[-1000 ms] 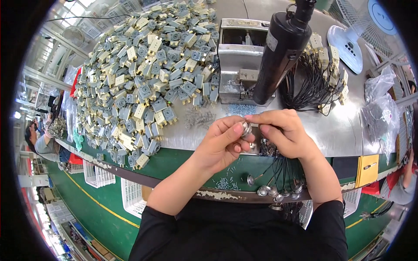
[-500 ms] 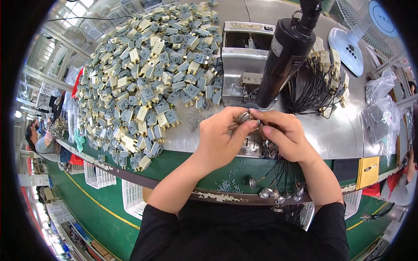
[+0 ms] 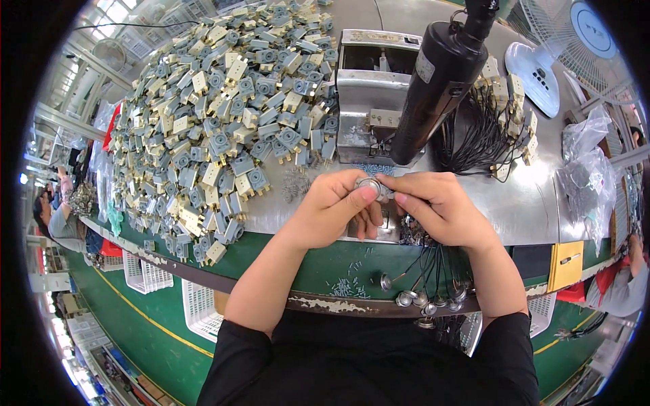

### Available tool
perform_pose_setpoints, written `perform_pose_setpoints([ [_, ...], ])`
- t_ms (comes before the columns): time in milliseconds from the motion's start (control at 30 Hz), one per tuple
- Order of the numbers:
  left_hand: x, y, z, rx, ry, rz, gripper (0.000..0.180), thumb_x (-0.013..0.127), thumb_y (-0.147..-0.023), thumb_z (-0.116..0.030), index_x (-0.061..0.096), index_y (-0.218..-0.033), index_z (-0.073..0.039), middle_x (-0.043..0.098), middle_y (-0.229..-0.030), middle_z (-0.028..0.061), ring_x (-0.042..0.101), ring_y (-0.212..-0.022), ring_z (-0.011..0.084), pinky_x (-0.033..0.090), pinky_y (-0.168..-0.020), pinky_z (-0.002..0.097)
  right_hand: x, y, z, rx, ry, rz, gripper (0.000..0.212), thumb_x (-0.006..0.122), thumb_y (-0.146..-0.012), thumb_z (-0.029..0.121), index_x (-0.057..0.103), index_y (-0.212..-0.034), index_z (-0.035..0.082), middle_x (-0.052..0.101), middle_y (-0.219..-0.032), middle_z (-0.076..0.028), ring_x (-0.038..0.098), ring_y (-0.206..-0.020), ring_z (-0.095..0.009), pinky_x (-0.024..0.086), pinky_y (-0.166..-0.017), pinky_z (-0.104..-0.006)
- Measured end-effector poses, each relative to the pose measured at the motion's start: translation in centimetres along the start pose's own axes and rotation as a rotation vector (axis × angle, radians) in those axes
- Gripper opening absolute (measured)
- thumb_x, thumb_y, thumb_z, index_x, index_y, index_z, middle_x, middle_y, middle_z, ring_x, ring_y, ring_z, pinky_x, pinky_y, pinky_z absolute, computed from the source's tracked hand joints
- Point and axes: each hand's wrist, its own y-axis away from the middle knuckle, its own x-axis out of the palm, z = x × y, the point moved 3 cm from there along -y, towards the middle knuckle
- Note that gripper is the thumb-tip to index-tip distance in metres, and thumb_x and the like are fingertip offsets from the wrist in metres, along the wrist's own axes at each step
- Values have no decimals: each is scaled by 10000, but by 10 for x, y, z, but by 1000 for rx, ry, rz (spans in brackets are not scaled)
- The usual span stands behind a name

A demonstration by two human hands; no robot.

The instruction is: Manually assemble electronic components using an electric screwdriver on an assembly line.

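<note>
A round silvery metal disc part (image 3: 370, 184) is pinched between the thumb and fingers of my left hand (image 3: 330, 211), its face turned up. My right hand (image 3: 439, 205) is closed at the right side of the disc, thumb and forefinger together; whatever lies between those fingertips is hidden. Just beyond both hands, small bluish screws (image 3: 374, 168) lie at the foot of a metal box-shaped device (image 3: 374, 82). Below my right hand, several similar metal discs on dark wires (image 3: 428, 308) hang at the table's front edge.
A big heap of grey and cream plug-like parts (image 3: 223, 122) covers the left. A thick black cylindrical tool (image 3: 437, 88) hangs over the device. Black-wired parts (image 3: 477, 128), a fan (image 3: 535, 74) and plastic bags (image 3: 588, 159) stand right. Loose screws (image 3: 349, 288) lie near the front edge.
The disc has tilted so its face shows more, and my left hand's lower fingers now reach out beneath it. The bluish screws behind have come into sight. The whole view has shifted slightly.
</note>
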Motion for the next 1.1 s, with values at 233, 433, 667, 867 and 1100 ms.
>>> perform_pose_setpoints([
  [233,8,-3,1,213,-398,-141,243,530,-1124,-214,591,-1049,9,719,-796,104,698,-637,148,543,-543,254,6,3,-4,-15,24,-56,352,630,-953,-6,697,-1293,-63,706,-859,-219,704,-741,-329,547,-699,-381],
  [433,8,-2,5,16,13,-85,231,539,-1121,-199,613,-1097,19,720,-805,93,708,-670,145,544,-570,257,0,-1,0,-34,7,-2,342,633,-937,-9,716,-1264,-65,700,-790,-181,705,-670,-259,539,-650,-342],
  [667,-25,37,-52,277,-1006,-284,284,705,-1003,-163,674,-1201,38,756,-913,138,720,-734,198,572,-693,323,-11,2,4,131,102,174,375,774,-839,68,745,-1205,-8,684,-778,-138,644,-654,-253,519,-643,-366],
  [867,-83,43,-74,442,-1678,-594,340,693,-898,-48,735,-1227,-121,685,-1125,85,693,-1002,314,567,-819,407,-23,15,-21,264,390,205,348,856,-699,109,761,-1017,3,647,-898,-145,652,-784,-305,517,-699,-390],
  [1100,-105,11,-76,322,-1786,-337,363,737,-806,-13,740,-1151,-126,644,-1234,42,608,-1215,280,537,-987,414,-5,15,-12,264,602,218,259,823,-705,73,726,-937,13,655,-915,-155,634,-929,-394,489,-850,-454],
])
